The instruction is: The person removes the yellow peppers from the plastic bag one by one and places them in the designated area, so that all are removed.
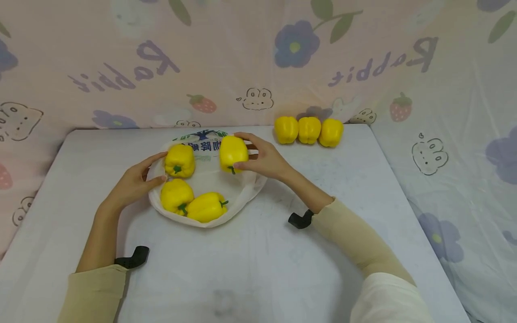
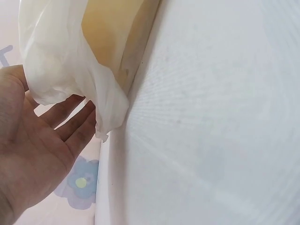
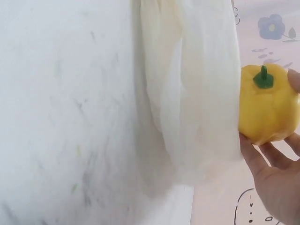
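A white plastic bag (image 1: 210, 177) with its mouth spread wide lies towards the back left of the table. Three yellow bell peppers rest in it: one upright pepper (image 1: 180, 160), one below it (image 1: 177, 196) and one on its side (image 1: 207, 207). My left hand (image 1: 135, 181) holds the bag's left rim, thumb and fingers spread apart; folds of plastic hide its fingertips in the left wrist view. Over the bag's right side, my right hand (image 1: 264, 157) grips another yellow bell pepper (image 1: 233, 154), its green stem facing me. The right wrist view shows that pepper (image 3: 267, 105) beside the bag wall (image 3: 201, 89).
Three more yellow bell peppers (image 1: 308, 130) stand in a row along the table's back edge, right of the bag. Behind the white table (image 1: 258, 269) hangs a printed cloth (image 1: 226, 54). Black wrist mounts (image 1: 135, 258) show at both sleeves.
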### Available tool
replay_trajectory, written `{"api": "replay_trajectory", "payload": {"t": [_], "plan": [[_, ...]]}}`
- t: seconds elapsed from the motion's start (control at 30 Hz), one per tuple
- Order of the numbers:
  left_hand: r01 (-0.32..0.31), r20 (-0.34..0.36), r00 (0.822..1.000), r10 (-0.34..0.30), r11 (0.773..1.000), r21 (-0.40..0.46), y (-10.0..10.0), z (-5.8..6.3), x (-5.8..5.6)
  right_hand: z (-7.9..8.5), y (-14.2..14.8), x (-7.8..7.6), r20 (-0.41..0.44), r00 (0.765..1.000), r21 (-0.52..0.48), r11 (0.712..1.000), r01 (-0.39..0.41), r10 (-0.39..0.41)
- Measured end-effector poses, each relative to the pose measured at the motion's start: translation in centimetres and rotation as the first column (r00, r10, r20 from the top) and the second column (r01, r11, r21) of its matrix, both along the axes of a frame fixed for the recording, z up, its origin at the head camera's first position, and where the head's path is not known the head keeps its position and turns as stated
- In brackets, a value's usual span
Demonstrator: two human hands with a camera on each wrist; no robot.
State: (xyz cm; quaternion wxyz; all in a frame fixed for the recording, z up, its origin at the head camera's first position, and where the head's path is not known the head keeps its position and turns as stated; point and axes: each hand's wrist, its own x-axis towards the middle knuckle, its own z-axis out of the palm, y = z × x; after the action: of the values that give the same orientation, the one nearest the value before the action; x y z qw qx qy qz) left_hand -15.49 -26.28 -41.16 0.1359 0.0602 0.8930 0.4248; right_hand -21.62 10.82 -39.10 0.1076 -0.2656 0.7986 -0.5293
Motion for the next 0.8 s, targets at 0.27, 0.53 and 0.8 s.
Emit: {"api": "replay_trajectory", "payload": {"t": [0.27,0.53,0.8], "plan": [[0.015,-0.015,1.000,-0.015,1.000,0.027,-0.1,-0.1,0.1,0.3,1.8,0.0,-0.016,1.000,0.020,1.000,0.018,-0.018],[0.010,-0.004,1.000,-0.010,1.000,-0.018,-0.2,-0.1,0.1,1.0,3.4,0.5,-0.005,0.998,0.034,0.998,0.058,-0.058],[0.011,-0.014,1.000,-0.012,1.000,-0.012,-0.4,-0.3,-0.1,3.7,4.5,1.9,0.028,0.996,0.040,0.996,0.081,-0.082]]}}
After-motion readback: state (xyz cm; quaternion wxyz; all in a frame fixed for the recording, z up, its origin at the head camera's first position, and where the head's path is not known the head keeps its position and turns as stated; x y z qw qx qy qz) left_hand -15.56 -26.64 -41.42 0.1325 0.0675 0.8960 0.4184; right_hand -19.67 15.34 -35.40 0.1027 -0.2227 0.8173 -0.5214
